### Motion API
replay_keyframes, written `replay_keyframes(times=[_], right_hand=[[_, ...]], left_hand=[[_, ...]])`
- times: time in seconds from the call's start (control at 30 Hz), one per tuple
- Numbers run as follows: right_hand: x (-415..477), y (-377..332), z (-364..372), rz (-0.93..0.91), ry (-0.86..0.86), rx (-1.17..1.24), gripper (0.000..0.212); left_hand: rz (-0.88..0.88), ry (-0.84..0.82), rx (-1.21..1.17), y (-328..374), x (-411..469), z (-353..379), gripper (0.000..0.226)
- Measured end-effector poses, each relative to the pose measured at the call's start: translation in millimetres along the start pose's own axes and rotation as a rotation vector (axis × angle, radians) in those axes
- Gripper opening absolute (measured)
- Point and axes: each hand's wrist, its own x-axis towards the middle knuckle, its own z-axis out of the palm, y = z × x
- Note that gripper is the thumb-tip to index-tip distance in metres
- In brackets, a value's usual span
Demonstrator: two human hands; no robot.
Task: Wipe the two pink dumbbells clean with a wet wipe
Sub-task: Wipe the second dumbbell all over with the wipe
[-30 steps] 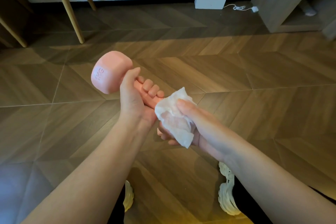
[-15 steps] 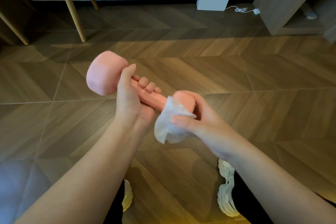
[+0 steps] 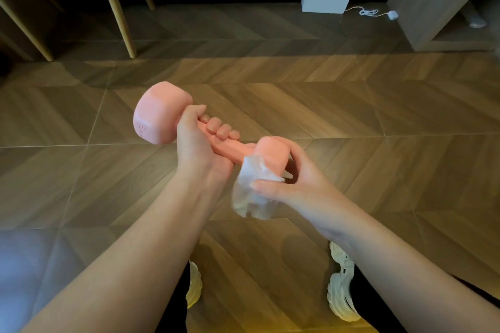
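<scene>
As our right hand slides the wet wipe off the near head it covered a second ago, our left hand, fingers wrapped around the handle, holds the pink dumbbell above the floor, that end seemingly wiped.

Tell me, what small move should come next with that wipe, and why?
Probably slide the wipe up over the near head of the dumbbell. The right hand pinches the wipe low against that head, whose top is bare, while the left hand grips the handle and keeps the weight steady for it.
</scene>
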Motion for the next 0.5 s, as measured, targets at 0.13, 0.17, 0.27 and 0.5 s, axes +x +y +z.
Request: replay_keyframes(times=[0.13, 0.17, 0.27, 0.5], right_hand=[[1, -2, 8, -0.007, 0.102, 0.056, 0.057], [1, -3, 5, 0.003, 0.084, 0.071, 0.052], [-2, -9, -3, 0.031, -0.002, 0.136, 0.050], [-3, -11, -5, 0.164, -0.057, 0.343, 0.056]], left_hand=[[0.012, -0.014, 0.026, -3, -2, 2, 0.033], [0.007, -0.017, 0.021, -3, -2, 3, 0.033], [0.016, -0.031, -0.006, 1, 0, 3, 0.032], [0.042, -0.125, 0.025, -3, -3, -1, 0.033]])
